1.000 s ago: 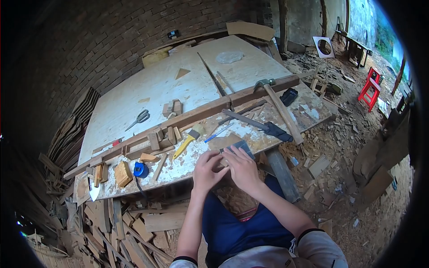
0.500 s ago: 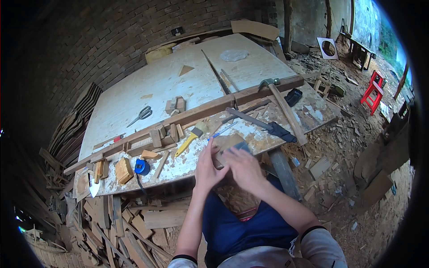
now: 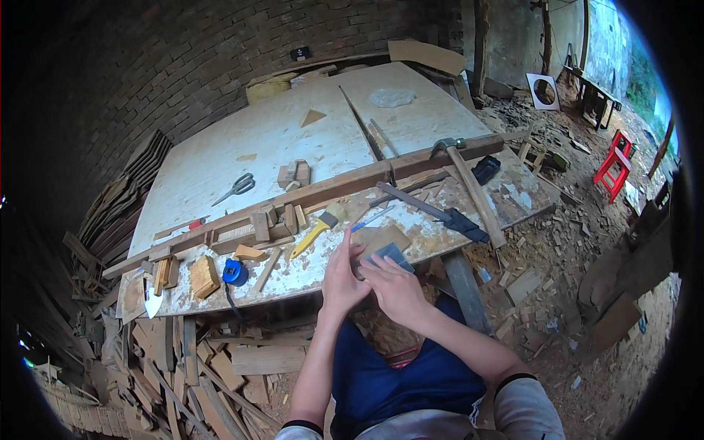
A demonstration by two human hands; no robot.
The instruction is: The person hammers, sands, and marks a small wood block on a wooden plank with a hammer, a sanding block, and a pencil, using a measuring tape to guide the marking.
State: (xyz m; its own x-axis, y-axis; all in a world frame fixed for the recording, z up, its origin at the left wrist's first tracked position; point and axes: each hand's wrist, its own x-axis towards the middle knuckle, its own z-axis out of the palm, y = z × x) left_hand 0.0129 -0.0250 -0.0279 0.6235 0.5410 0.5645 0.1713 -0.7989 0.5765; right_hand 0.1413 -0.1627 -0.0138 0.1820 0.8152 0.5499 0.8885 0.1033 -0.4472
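Note:
My left hand (image 3: 345,277) is closed at the edge of a flat brown wooden piece (image 3: 381,238) by the bench's front edge; its thumb reaches toward my right hand. My right hand (image 3: 394,287) presses its fingers over a grey-blue sheet (image 3: 394,256), perhaps sandpaper, against the wooden piece. The fingers cover much of the sheet, and what lies under the palms is hidden. Just beyond my left hand lie a blue pen (image 3: 370,218) and a yellow-handled brush (image 3: 315,233).
A hammer (image 3: 473,191) leans across a long wooden beam (image 3: 337,191) on the workbench (image 3: 220,176). Scissors (image 3: 236,188), a blue tape measure (image 3: 235,273), wood blocks (image 3: 204,277) and a trowel (image 3: 152,299) lie leftward. Scrap wood (image 3: 213,381) is heaped below; a red stool (image 3: 613,169) stands right.
My right hand and the grey-blue sheet have shifted slightly toward me, and the hand is less blurred. My left hand stays nearly in place. The whole view has tilted a little.

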